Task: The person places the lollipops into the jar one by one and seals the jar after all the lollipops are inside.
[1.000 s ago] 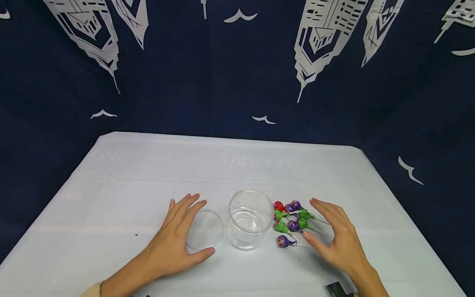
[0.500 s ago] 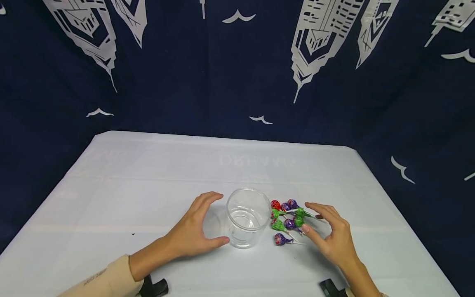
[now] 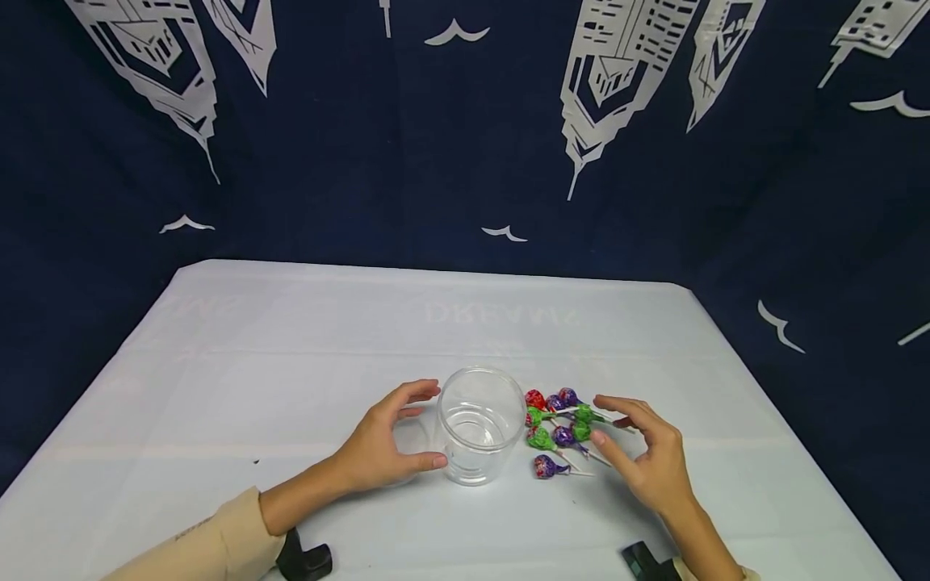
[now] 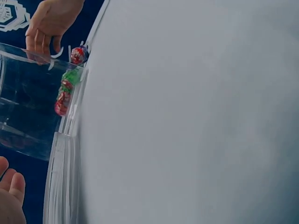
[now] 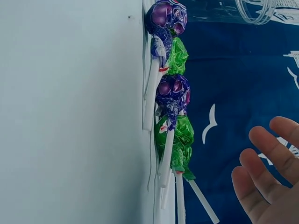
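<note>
A clear, round jar (image 3: 479, 452) stands upright and uncovered on the white table. My left hand (image 3: 381, 452) is at its left side, thumb and fingers spread; in the left wrist view a gap shows between the fingers (image 4: 17, 186) and the jar (image 4: 28, 102). A clear round lid (image 3: 411, 437) lies flat left of the jar, partly behind that hand. Wrapped lollipops (image 3: 563, 436) in purple, green and red lie in a loose group right of the jar. Beside their sticks, my right hand (image 3: 657, 468) hovers with relaxed fingers and holds nothing.
The white table (image 3: 291, 323) reaches back to a dark blue curtain (image 3: 363, 161) with white printed shapes. A small dark speck (image 3: 256, 461) is on the left of the table. Black devices (image 3: 305, 558) are at both wrists.
My left hand has moved right, from over the lid to the side of the jar. The right hand has shifted only slightly, its fingers a little more bent. Jar and lollipops stay put.
</note>
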Tool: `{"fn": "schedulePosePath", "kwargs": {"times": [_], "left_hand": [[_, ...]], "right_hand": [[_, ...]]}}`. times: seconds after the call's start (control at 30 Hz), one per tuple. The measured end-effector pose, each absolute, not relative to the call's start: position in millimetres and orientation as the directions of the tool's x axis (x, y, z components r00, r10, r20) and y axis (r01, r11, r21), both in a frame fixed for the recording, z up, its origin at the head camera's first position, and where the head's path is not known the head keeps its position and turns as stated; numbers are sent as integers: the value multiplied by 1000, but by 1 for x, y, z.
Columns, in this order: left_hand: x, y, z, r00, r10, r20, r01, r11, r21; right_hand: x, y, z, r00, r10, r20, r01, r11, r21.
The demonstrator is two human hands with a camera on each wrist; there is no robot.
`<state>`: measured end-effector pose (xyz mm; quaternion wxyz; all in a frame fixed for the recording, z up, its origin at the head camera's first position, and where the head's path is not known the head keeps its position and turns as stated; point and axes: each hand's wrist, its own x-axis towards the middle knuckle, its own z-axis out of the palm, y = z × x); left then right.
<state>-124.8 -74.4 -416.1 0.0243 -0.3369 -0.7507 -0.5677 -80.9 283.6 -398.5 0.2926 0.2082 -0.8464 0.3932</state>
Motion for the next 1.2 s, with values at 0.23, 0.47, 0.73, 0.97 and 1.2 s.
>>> {"fn": "schedulePosePath", "kwargs": {"times": [0.23,0.47,0.73,0.97,1.2], "left_hand": [[-129,-71,-423,-772,507,385,503,114,857],[-130,-72,-429,-774,524,357,481,120,868],[-133,-71,-433,-752,554,358,526,176,832],[-131,-71,-431,-772,546,325,515,238,823],[-133,-70,-432,-779,539,321,503,232,832]], "right_hand": [[-82,287,-404,-784,-117,609,-558,561,-611],[-83,289,-408,-781,-132,610,-576,528,-624],[-86,289,-408,-764,-157,626,-599,533,-598],[-87,290,-405,-746,-182,641,-596,612,-519],[-85,290,-405,-763,-210,611,-582,634,-509]]}}
